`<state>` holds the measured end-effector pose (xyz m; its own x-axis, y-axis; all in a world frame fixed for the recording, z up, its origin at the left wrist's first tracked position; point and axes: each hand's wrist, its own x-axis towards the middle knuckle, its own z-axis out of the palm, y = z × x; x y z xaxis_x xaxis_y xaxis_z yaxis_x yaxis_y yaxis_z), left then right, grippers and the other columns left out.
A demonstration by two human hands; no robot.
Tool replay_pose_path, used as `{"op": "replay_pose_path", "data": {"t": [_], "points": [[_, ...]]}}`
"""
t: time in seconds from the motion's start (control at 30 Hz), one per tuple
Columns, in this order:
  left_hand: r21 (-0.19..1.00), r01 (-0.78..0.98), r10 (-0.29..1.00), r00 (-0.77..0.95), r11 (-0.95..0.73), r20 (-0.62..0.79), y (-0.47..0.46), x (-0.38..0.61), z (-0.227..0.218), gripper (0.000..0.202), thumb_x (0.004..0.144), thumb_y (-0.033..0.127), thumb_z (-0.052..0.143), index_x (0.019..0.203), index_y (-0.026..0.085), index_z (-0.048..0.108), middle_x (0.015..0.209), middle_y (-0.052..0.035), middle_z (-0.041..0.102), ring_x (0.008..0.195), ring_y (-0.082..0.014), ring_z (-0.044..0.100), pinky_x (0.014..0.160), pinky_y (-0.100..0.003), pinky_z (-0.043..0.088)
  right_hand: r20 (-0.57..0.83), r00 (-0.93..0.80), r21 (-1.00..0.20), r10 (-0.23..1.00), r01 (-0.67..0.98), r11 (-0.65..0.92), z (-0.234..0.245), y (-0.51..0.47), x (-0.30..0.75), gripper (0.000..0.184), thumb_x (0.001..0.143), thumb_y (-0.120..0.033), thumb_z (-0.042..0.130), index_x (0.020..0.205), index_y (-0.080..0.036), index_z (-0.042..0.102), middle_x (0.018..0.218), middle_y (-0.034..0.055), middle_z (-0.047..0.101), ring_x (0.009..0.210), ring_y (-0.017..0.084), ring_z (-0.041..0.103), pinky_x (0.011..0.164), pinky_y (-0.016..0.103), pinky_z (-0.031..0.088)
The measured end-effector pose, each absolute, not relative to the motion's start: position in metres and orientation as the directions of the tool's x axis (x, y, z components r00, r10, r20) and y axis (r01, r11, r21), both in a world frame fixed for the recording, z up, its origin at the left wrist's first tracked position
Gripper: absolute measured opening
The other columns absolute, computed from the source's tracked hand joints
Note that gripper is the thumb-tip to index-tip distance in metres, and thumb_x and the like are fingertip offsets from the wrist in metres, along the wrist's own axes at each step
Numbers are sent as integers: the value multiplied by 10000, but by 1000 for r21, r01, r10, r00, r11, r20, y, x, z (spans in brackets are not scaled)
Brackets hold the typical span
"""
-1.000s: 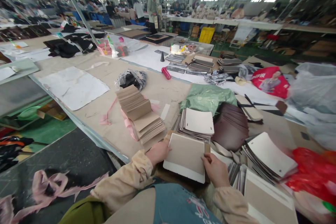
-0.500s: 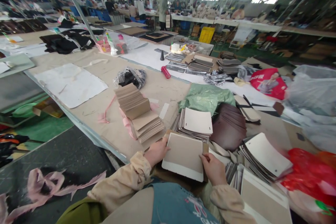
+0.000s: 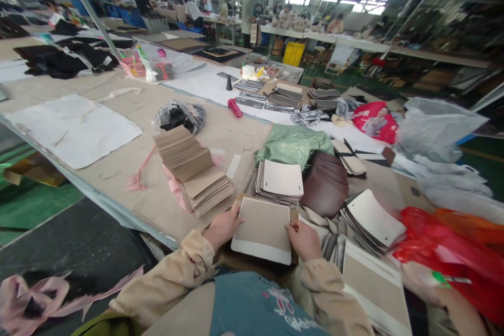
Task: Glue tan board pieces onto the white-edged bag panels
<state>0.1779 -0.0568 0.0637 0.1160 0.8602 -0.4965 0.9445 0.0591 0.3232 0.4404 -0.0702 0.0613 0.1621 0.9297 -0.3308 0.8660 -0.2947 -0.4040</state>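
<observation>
A flat beige panel with pale edges (image 3: 262, 227) lies in front of me, above a brown sheet. My left hand (image 3: 222, 228) grips its left side, thumb on top. At its right edge, my right hand (image 3: 304, 240) pinches the rim between thumb and fingers. Just beyond stands a pile of white-faced panels (image 3: 280, 179) with small dark slots. To the left of it sits a fanned stack of tan sheets (image 3: 189, 163). Dark brown curved pieces (image 3: 326, 184) lie to its right.
Nearby are white-topped panels (image 3: 376, 218), more beige panels (image 3: 374, 283), a green plastic bag (image 3: 293, 143) and a red plastic bag (image 3: 444, 257). Another person's hand (image 3: 423, 279) reaches in at lower right. Pink cloth strips (image 3: 35, 299) lie on the black surface.
The view has swung to the right, so the table contents sit further left. Both my hands keep hold of the panel. More of another person's forearm shows at lower right.
</observation>
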Motion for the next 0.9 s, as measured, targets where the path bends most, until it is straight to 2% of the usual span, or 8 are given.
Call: {"op": "replay_pose_path", "data": {"t": [0.9], "points": [[331, 941, 882, 98, 69, -462, -55, 175, 51, 236, 889, 380, 465, 1068, 227, 462, 955, -72, 686, 921, -256, 658, 731, -319, 455, -357, 76, -370, 931, 903, -216, 60, -58, 446, 121, 801, -309, 581, 754, -214, 637, 760, 26, 673, 760, 189, 606, 655, 274, 369]]}}
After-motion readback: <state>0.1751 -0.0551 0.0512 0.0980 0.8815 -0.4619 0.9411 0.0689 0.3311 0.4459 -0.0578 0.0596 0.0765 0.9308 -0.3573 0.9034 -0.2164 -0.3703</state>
